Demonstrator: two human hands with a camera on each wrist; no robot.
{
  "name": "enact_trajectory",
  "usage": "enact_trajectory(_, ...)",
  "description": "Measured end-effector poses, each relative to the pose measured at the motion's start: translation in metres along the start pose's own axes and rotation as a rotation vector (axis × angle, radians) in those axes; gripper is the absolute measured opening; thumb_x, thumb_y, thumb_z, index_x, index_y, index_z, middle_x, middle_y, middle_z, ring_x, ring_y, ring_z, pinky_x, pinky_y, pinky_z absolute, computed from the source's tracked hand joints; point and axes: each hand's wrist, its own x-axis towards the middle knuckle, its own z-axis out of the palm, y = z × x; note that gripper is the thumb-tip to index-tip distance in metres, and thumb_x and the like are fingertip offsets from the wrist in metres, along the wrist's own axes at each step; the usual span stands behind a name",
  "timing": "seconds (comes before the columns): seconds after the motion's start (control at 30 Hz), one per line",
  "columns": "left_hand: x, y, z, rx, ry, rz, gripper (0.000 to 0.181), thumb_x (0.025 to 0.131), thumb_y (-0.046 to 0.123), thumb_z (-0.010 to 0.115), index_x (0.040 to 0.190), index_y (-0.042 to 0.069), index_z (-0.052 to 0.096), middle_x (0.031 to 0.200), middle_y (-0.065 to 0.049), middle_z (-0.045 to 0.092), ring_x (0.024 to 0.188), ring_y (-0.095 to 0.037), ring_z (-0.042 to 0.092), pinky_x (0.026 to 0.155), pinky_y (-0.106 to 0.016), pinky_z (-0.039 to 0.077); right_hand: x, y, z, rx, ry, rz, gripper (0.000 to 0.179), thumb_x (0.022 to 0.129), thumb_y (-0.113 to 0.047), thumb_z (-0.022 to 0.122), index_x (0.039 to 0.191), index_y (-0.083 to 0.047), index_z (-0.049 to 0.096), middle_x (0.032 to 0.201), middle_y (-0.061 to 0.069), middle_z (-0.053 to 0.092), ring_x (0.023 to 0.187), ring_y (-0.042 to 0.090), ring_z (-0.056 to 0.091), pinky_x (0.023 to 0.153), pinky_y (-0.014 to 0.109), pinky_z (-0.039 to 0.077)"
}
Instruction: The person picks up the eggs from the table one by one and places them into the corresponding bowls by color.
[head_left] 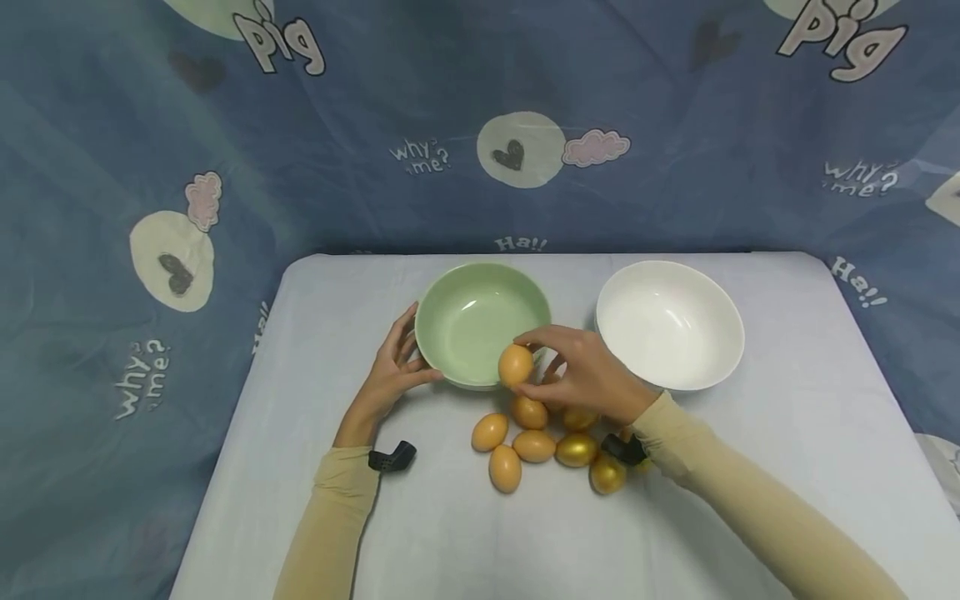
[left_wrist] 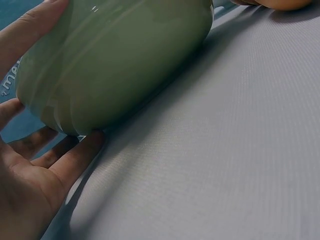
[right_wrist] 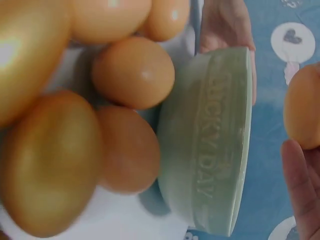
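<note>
My right hand [head_left: 588, 371] pinches an egg [head_left: 516, 365] at the near-right rim of the green bowl [head_left: 474, 321]; bowl's hollow lies left and forward of it; can't tell egg's long axis; left hand [head_left: 388, 371], fingers spread, braces bowl's left wall.

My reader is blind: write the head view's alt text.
A right hand holds a brown egg near the rim of a green bowl, which the left hand touches. Other brown eggs and golden eggs lie in front; a white bowl stands alongside.
</note>
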Motion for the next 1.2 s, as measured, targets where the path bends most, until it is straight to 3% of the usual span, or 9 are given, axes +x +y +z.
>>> enact_trajectory(0.17,0.001,-0.001,-0.001,0.008,0.006,-0.005,0.113,0.069,-0.011,0.081,0.156,0.025,0.019,0.159,0.0,0.025,0.148,-0.026,0.027,0.113,-0.033,0.043,0.019,0.007,0.001,-0.032,-0.006,0.013,0.05,0.078,-0.04,0.08,0.12,-0.017,0.065,0.11,-0.007,0.069,0.098,0.006,0.065,0.064,0.022,0.063)
enact_trajectory(0.53,0.002,-0.003,-0.002,0.006,0.007,-0.011,0.114,0.068,-0.011,0.082,0.155,0.028,0.02,0.16,0.002,0.022,0.149,-0.025,0.026,0.113,-0.032,0.043,0.06,0.021,0.004,-0.098,-0.017,0.043,0.048,0.077,-0.04,0.08,0.117,-0.015,0.067,0.108,-0.001,0.072,0.086,0.014,0.07,0.059,0.014,0.058)
enact_trajectory(0.73,0.004,-0.017,-0.006,0.026,0.016,0.011,0.113,0.068,-0.007,0.084,0.154,0.035,0.022,0.158,0.005,0.025,0.147,-0.021,0.029,0.11,-0.028,0.045,0.078,0.025,0.008,-0.114,-0.056,0.059,0.046,0.078,-0.039,0.078,0.117,-0.017,0.067,0.111,-0.004,0.071,0.096,0.007,0.067,0.062,0.012,0.058)
enact_trajectory(0.83,0.002,-0.011,-0.005,0.021,0.005,-0.001,0.113,0.069,-0.008,0.082,0.155,0.032,0.02,0.159,0.004,0.024,0.148,-0.022,0.028,0.114,-0.031,0.042,0.085,0.028,0.009,-0.131,-0.071,0.062,0.047,0.079,-0.04,0.078,0.118,-0.016,0.067,0.113,-0.004,0.071,0.099,0.009,0.067,0.067,0.016,0.06)
enact_trajectory(1.03,-0.002,0.001,-0.002,0.055,-0.003,-0.019,0.112,0.072,-0.004,0.082,0.156,0.027,0.016,0.16,0.004,0.022,0.149,-0.024,0.025,0.119,-0.039,0.035,0.099,0.031,0.011,-0.164,-0.103,0.08,0.051,0.079,-0.043,0.076,0.12,-0.015,0.065,0.117,-0.001,0.069,0.103,0.013,0.067,0.089,0.034,0.06)
enact_trajectory(1.2,-0.002,0.001,-0.001,0.056,0.001,-0.019,0.112,0.072,-0.004,0.082,0.156,0.028,0.017,0.16,0.003,0.022,0.149,-0.025,0.026,0.119,-0.042,0.035,0.109,0.034,0.013,-0.184,-0.133,0.093,0.051,0.08,-0.045,0.075,0.12,-0.016,0.065,0.116,-0.002,0.069,0.102,0.013,0.067,0.094,0.036,0.058)
